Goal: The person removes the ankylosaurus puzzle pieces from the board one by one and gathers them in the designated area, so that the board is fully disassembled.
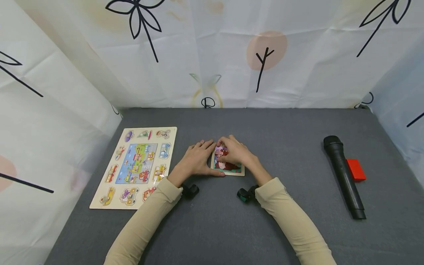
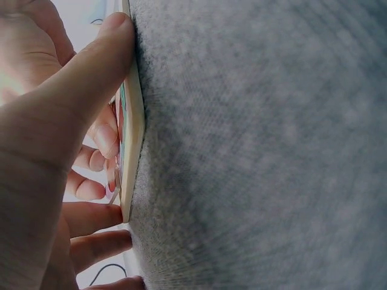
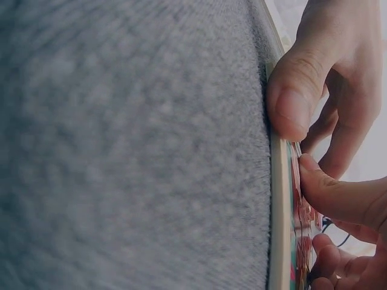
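A small wooden jigsaw puzzle (image 1: 242, 172) with a pale frame and a reddish-brown and purple picture lies flat between my hands. With its fingers fairly straight, my left hand (image 1: 198, 159) rests along the left side. Its thumb (image 3: 293, 112) presses the near edge, and a fingertip touches the far end in the left wrist view. Over the picture, my right hand (image 1: 236, 151) has curled fingers and pinches a puzzle piece (image 1: 221, 151) near the top left. One piece edge stands slightly raised in the left wrist view. My right fingers hide part of the picture.
A large wooden peg puzzle board (image 1: 132, 205) with several vehicle pictures lies to the left, close to my left forearm. Right of my hands are a black microphone (image 1: 344, 176) and a red block (image 1: 356, 170). A patterned white cloth (image 1: 225, 84) borders the grey table (image 1: 212, 235).
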`<state>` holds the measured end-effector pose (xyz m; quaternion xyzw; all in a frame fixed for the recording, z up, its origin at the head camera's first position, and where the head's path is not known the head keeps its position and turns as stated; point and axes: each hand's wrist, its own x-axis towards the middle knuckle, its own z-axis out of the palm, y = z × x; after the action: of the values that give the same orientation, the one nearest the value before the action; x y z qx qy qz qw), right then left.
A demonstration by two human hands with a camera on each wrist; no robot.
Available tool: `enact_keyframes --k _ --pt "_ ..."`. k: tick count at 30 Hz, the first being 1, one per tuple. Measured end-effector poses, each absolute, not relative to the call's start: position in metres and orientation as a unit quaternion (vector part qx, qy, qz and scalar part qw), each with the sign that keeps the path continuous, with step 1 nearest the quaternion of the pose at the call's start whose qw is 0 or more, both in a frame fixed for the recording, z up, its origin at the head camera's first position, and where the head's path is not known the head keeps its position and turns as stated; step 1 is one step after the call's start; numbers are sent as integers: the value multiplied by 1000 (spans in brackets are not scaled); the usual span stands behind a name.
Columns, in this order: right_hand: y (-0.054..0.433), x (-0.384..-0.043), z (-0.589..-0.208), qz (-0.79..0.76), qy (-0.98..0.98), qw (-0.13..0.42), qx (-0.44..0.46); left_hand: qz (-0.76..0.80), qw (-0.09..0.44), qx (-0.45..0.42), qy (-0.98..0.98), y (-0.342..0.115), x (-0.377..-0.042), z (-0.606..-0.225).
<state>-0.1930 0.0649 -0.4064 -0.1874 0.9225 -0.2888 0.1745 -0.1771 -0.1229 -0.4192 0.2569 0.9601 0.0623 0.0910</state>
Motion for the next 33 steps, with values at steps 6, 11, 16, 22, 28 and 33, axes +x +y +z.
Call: enact_keyframes --k 6,11,16,22,28,33 --pt "66 -190 -406 -301 921 162 -186 62 88 259 960 -123 -177 -419" --pt "67 -189 -407 -302 923 157 -181 62 87 262 959 -123 -177 -419" --pt "68 -189 -408 -303 925 146 -178 66 86 260 959 -123 -177 -418" --pt "69 -188 -409 -312 923 137 -180 66 88 257 960 -123 -177 -418" --pt "69 -187 -410 -319 922 132 -178 65 90 253 961 -123 -178 -419" --pt "68 -187 -409 -322 921 135 -172 69 91 253 961 -123 -178 -419"
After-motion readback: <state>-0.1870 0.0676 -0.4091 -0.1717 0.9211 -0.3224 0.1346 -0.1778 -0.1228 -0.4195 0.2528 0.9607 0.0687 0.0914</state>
